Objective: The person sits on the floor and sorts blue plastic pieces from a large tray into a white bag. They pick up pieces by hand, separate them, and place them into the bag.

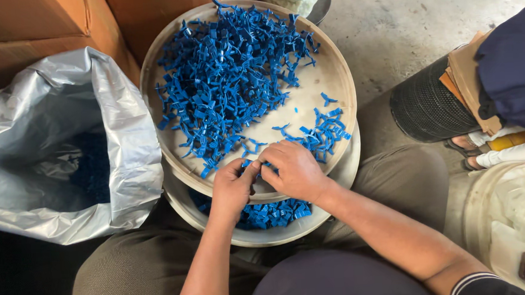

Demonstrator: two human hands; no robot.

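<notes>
Your left hand (232,190) and right hand (293,171) pinch one blue clip (246,163) together at the tray's (339,73) lower rim (sorting, seemingly), so next needs a clean separation.

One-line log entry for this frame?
hands: left and right pinch a blue clip | where: near rim of upper tray | beside: silver bag

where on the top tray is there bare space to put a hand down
The upper tray is bare along its right side, between the big blue heap and the rim, above the small blue cluster. A thin bare strip runs between heap and cluster. The left half is crowded, and both hands, left and right, fill the near edge.
</notes>
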